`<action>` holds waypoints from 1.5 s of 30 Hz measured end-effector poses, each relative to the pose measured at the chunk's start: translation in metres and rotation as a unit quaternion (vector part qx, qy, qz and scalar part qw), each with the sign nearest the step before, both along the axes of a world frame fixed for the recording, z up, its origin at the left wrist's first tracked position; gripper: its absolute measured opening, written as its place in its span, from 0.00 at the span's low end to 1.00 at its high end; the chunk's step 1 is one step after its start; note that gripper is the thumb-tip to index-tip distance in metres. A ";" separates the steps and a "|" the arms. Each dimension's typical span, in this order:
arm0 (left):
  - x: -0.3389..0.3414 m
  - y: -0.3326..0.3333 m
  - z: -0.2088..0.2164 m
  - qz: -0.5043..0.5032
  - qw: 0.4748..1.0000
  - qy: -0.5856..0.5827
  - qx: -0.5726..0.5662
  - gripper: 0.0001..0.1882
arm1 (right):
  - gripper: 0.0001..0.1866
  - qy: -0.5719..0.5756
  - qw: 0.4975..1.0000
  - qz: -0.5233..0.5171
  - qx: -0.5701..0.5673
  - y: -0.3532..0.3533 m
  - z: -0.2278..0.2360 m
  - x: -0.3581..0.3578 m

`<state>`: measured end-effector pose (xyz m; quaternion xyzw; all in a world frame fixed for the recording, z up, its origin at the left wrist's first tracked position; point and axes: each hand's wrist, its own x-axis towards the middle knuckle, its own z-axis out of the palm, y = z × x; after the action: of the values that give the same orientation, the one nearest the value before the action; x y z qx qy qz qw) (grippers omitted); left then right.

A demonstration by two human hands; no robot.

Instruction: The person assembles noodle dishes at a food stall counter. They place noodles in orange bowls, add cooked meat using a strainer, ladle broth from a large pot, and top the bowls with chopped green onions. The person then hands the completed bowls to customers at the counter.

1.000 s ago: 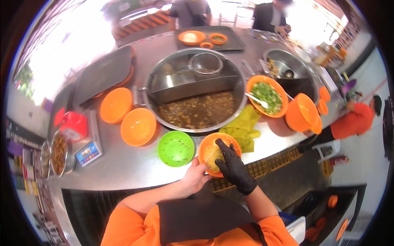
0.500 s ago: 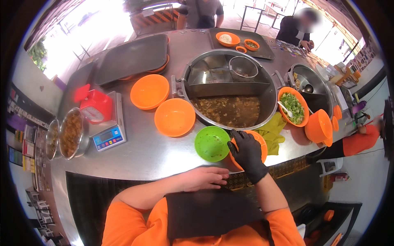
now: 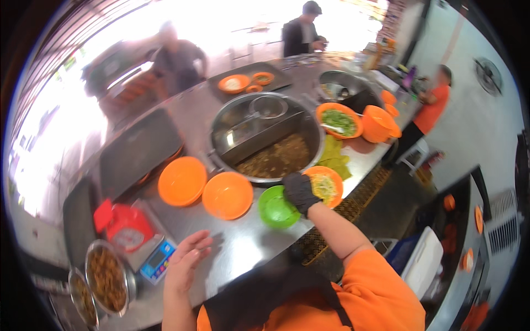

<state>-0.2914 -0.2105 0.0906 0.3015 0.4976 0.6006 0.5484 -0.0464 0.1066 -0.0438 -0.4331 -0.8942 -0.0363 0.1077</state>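
Observation:
My right hand [image 3: 300, 193], in a black glove, is over the right rim of a green bowl [image 3: 270, 202]. Its fingers are curled, and whatever they hold is hidden. Touching distance to its right is an orange bowl [image 3: 335, 176] containing pale yellow shredded food [image 3: 323, 188]. My bare left hand [image 3: 190, 255] hovers above the near edge of the metal counter [image 3: 227, 259]. It is open, holds nothing, and lies beside the blue-fronted digital scale [image 3: 158, 259].
Beyond the bowls stands a divided pot [image 3: 223, 157] of brown broth. Two orange bowls [image 3: 227, 196] are left of the green one. Chopped greens [image 3: 338, 122] sit right. A red dial scale [image 3: 130, 226] and metal bowls [image 3: 130, 284] are far left. Several people stand around.
My right hand has moved off the orange bowl to the green bowl's rim, uncovering shredded food. My left hand has swung left and risen. The view has turned right.

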 end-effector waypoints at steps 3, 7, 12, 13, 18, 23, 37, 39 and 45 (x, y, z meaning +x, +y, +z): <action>-0.007 0.049 0.031 -0.050 0.987 0.147 0.041 0.29 | 0.14 0.135 0.962 0.032 -0.234 -0.003 0.023 0.008; -0.003 0.164 0.057 -0.126 0.925 0.350 0.073 0.25 | 0.25 0.163 0.919 0.076 -0.352 -0.002 0.052 0.028; 0.004 0.344 0.021 -0.073 0.867 0.493 0.011 0.33 | 0.37 0.403 0.726 0.134 -0.540 0.006 0.056 0.070; 0.005 0.377 0.008 -0.035 0.897 0.436 -0.062 0.36 | 0.41 0.473 0.653 0.125 -0.578 0.011 0.056 0.077; 0.015 0.493 -0.057 0.046 0.829 0.532 -0.168 0.46 | 0.41 0.462 0.609 0.111 -0.635 0.066 0.068 0.134; 0.021 0.540 -0.097 0.071 0.757 0.631 -0.152 0.31 | 0.33 0.464 0.594 0.043 -0.655 0.125 0.065 0.165; 0.005 0.470 0.109 0.028 0.595 0.798 -0.093 0.18 | 0.28 0.489 0.596 0.037 -0.635 0.241 0.036 0.150; 0.012 0.462 0.145 0.034 0.632 0.772 -0.068 0.18 | 0.30 0.488 0.599 0.044 -0.634 0.247 0.035 0.150; 0.038 0.518 0.117 -0.109 0.590 0.798 -0.049 0.18 | 0.30 0.508 0.590 0.002 -0.627 0.250 0.025 0.135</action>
<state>-0.2535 0.3071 0.2078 0.6848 0.7280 0.0301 0.0066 0.0890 0.3565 -0.0191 -0.3396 -0.4970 0.7596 0.2464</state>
